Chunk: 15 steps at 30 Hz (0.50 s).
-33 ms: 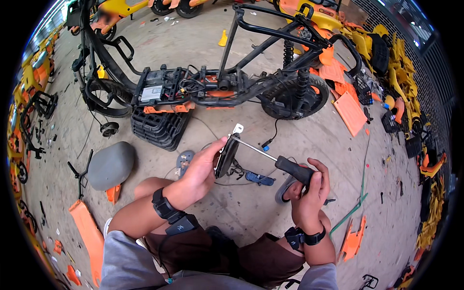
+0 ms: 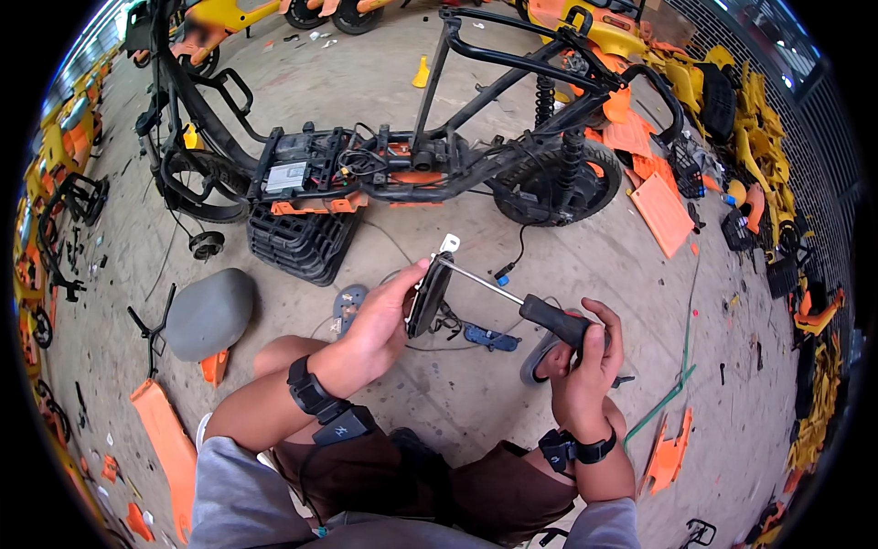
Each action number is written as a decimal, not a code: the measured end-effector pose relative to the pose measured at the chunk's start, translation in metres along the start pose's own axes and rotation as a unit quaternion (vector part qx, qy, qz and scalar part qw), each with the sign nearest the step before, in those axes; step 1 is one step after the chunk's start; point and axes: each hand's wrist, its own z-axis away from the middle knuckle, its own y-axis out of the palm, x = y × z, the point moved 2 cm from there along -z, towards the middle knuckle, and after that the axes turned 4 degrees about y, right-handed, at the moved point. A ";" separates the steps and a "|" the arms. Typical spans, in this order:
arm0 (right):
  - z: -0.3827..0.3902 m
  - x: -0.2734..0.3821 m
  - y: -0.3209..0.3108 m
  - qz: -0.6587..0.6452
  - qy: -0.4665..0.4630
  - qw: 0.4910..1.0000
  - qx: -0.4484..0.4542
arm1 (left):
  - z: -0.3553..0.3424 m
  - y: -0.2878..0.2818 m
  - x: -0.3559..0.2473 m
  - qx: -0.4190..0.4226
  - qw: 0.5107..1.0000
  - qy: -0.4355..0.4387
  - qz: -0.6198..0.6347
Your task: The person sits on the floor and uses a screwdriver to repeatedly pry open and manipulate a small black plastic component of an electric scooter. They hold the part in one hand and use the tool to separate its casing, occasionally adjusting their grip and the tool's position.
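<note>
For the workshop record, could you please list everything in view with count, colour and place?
screwdriver: 1, black and silver, right hand
rounded part: 1, black, left hand
scooter frame: 1, black, ahead
ribbed crate: 1, black, under frame
seat: 1, grey, floor left
long panel: 1, orange, lower left
flat panel: 1, orange, upper right
cone-shaped piece: at least 1, yellow, beyond frame
strap: 1, green, floor right
body panels: many, mostly yellow, right edge
scooters: several, yellow and orange, top and left edges
small pieces: uncounted, mixed colours, floor
wristbands: 2, black, either side below centre
left hand: 1, bare, centre
right hand: 1, bare, right of centre
</note>
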 end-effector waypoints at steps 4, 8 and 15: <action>0.002 0.005 0.003 0.026 -0.001 1.000 -0.004 | 0.001 -0.002 0.001 0.007 1.000 0.004 -0.008; 0.001 0.007 0.006 0.021 -0.002 0.999 -0.024 | 0.002 0.000 0.000 0.006 1.000 0.003 -0.018; -0.003 0.003 0.000 0.008 0.032 0.999 -0.014 | 0.003 0.001 -0.003 0.007 1.000 0.003 -0.014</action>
